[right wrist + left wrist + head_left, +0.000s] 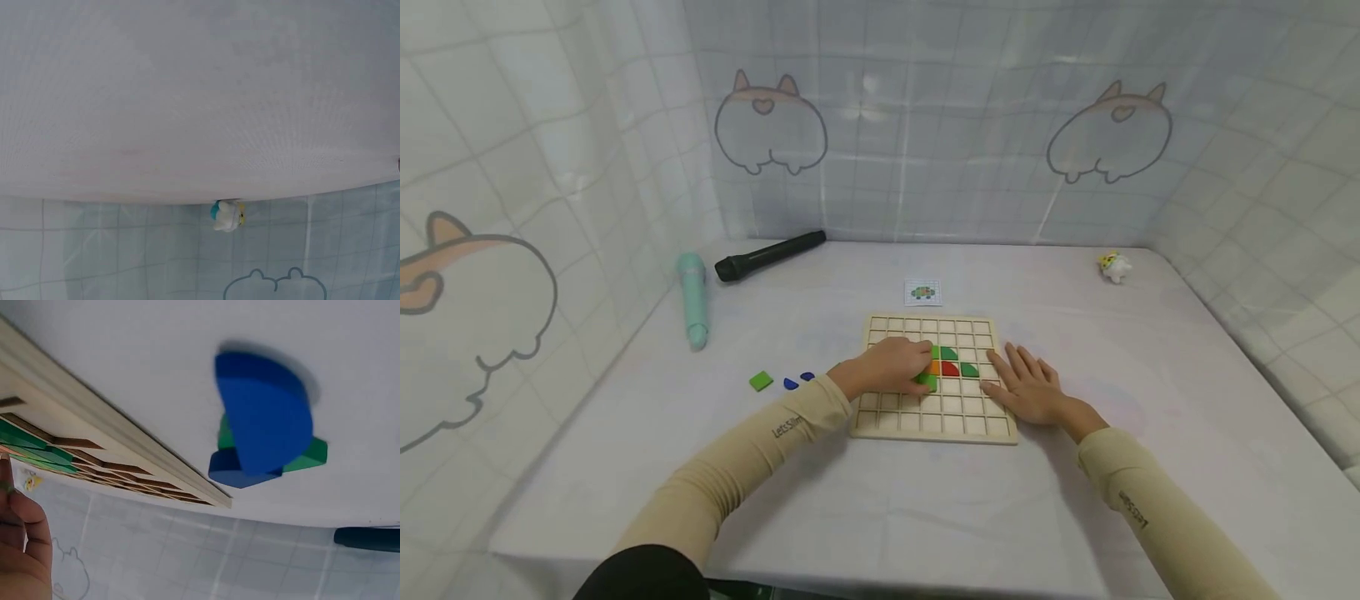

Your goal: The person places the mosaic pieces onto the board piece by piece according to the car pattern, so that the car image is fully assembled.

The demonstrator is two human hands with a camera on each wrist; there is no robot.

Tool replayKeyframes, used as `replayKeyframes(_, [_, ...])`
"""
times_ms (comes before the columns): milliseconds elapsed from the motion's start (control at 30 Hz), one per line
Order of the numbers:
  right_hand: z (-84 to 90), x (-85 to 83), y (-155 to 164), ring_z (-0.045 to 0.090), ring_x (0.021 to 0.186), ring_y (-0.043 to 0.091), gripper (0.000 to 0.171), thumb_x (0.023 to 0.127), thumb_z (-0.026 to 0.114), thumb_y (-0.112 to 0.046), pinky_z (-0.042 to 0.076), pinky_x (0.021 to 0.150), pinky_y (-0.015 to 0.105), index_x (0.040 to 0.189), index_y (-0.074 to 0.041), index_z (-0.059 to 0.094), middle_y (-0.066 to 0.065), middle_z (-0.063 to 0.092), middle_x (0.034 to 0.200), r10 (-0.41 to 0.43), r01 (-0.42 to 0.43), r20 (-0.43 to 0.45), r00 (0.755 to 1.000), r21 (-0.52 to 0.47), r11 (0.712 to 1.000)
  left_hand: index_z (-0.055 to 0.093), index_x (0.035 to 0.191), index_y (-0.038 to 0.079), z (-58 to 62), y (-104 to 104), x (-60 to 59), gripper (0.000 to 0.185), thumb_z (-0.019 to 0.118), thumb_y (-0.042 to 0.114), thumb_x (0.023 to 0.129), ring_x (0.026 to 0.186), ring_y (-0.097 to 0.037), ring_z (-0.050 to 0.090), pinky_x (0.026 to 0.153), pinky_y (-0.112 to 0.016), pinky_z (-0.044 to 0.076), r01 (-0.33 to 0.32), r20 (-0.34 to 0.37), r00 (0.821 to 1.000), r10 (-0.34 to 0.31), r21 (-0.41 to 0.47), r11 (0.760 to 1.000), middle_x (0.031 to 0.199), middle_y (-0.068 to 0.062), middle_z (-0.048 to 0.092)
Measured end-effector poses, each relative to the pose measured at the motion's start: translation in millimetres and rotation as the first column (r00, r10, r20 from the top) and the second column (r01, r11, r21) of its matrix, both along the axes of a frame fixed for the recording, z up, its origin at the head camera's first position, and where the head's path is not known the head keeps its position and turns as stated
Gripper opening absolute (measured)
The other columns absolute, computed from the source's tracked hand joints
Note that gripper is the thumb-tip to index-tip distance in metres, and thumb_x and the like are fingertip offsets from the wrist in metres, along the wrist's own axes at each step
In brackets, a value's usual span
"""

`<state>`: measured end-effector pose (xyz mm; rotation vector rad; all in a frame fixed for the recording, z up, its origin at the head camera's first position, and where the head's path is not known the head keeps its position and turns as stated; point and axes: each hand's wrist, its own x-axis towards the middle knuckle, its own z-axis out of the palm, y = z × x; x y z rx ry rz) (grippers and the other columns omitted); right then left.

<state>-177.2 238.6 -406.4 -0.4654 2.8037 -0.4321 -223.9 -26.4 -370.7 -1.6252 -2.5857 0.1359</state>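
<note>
My left hand [891, 365] is over the wooden grid board [936, 427], fingers curled at the coloured tiles; a bit of green shows by its thumb in the left wrist view, as if it pinches a green tile. Beside its fingertips lie light green tiles [928, 382], an orange tile [935, 367], a red quarter-round tile [950, 368] and dark green quarter-round tiles [969, 369]. The hand hides the cells under it. My right hand [1030, 392] rests with fingers spread on the board's right edge.
Left of the board lie a green square tile [761, 381] and blue half-round tiles [265, 412]. A small picture card [922, 292] is behind the board. Farther back are a teal microphone [693, 300], a black microphone [771, 256] and a small white figurine [1115, 267].
</note>
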Motion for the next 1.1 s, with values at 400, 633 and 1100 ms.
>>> replayKeyframes(400, [4.7,4.6,-2.8,-0.005,0.139,0.042,0.073,0.099,0.028,-0.054,-0.002,0.104,0.06,0.152,-0.007,0.009,0.024,-0.005,0.154,0.011,-0.011,-0.011,1.0,-0.006,1.0,0.064,0.085,0.012,-0.1,0.9,-0.6,0.031,0.065,0.042,0.088,0.057,-0.009,0.043,0.055,-0.02,0.038,-0.022,0.022,0.999,0.022,-0.003,1.0,0.081,0.004,0.049])
replayKeyframes(633, [3.9,3.4,-2.3,-0.006,0.139,0.041,0.073,0.099,0.028,-0.054,-0.003,0.104,0.06,0.152,-0.008,0.009,0.024,-0.005,0.154,0.007,-0.007,-0.01,1.0,-0.012,1.0,0.062,0.084,0.011,-0.6,0.9,-0.4,0.035,0.065,0.046,0.087,0.057,-0.01,0.043,0.056,-0.021,0.04,-0.021,0.002,1.0,0.021,-0.007,1.0,0.082,0.003,0.049])
replayKeyframes(1100, [-9.1,-5.1,1.7,-0.009,0.14,0.038,0.082,0.095,0.023,-0.064,-0.003,0.104,0.059,0.153,-0.009,0.006,0.021,-0.007,0.155,0.002,-0.002,-0.009,1.0,0.01,1.0,0.063,0.089,0.011,-3.7,-4.3,0.9,0.033,0.066,0.043,0.088,0.058,-0.01,0.042,0.055,-0.02,0.04,0.019,-0.02,1.0,-0.018,0.029,0.999,0.085,0.002,0.051])
